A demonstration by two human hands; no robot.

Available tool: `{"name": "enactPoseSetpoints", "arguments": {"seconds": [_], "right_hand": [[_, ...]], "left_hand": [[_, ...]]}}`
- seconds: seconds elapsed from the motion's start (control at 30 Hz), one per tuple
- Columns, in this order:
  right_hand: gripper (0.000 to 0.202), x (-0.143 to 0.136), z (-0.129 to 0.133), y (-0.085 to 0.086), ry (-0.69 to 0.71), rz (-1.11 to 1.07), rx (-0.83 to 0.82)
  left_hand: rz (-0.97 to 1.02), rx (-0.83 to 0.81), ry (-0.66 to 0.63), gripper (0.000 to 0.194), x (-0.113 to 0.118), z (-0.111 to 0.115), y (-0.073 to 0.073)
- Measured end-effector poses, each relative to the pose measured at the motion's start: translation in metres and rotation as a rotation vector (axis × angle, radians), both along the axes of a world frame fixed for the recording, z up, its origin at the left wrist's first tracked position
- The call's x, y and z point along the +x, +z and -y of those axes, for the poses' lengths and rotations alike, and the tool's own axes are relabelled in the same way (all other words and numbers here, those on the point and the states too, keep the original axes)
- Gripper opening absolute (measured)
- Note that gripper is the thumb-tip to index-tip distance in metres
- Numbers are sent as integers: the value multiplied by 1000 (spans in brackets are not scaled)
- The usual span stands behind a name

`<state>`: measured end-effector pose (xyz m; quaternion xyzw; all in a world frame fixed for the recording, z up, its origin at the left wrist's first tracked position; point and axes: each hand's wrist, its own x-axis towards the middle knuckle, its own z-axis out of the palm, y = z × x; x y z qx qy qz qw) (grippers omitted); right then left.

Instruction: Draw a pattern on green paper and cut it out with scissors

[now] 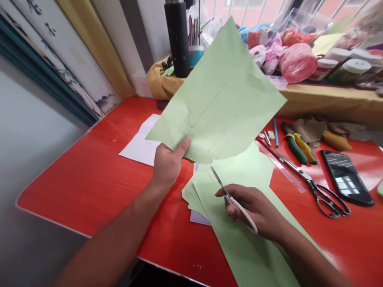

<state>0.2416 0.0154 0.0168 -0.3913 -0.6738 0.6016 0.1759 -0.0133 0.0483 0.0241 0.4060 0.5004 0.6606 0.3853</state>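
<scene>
Two hands of mine are at work, with the middle of my view as the centre of the clock. At 8 o'clock my left hand [169, 161] is closed in a pinch on a green sheet [221, 95], thumb flat on the near face; the fingers behind are mostly hidden. That sheet tilts up towards 1 o'clock, clear of the table, with faint pencil lines across it. Between 4 and 5 o'clock my right hand [251, 207] is partly curled around the white-handled scissors [245, 217], index finger stretched along near the pivot. Their blades point to 11 o'clock, tips just by the sheet's lower edge; I cannot tell if they touch it.

At 5 o'clock more green paper [223, 227] lies under my right hand on the red table [89, 175]. At 9 o'clock a white paper [139, 141] is partly covered by my left hand and the raised sheet, which also blocks some of the crowded sill. A black flask [178, 40] stands near 12, lidded jars [354, 67] at 2. Around 3 o'clock lie pliers [295, 145] and a phone [347, 175], with large metal shears [311, 181] just below.

My left forearm rises from between 7 and 8 o'clock, wrist bent slightly upward; my right comes in from 4, palm turned inward.
</scene>
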Motion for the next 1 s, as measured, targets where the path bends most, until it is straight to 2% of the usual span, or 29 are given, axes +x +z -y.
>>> {"name": "enactPoseSetpoints", "arguments": {"seconds": [0.13, 0.23, 0.4, 0.67, 0.83, 1.0], "right_hand": [[49, -2, 1, 1, -16, -2, -39], [52, -2, 2, 0, -78, -16, -49], [54, -1, 0, 0, -287, -49, 11], [53, 4, -10, 7, -613, -216, 80], [55, 9, -13, 10, -650, -235, 158], [53, 10, -12, 10, -725, -261, 68]], "left_hand": [[30, -41, 7, 35, 0, 0, -1], [48, -38, 26, 35, 0, 0, -2], [62, -65, 30, 43, 2, 1, -3], [11, -175, -64, 39, 14, 11, -1], [-35, -254, -141, 40, 23, 16, -7], [-84, -279, -210, 39, 31, 23, -10]]}}
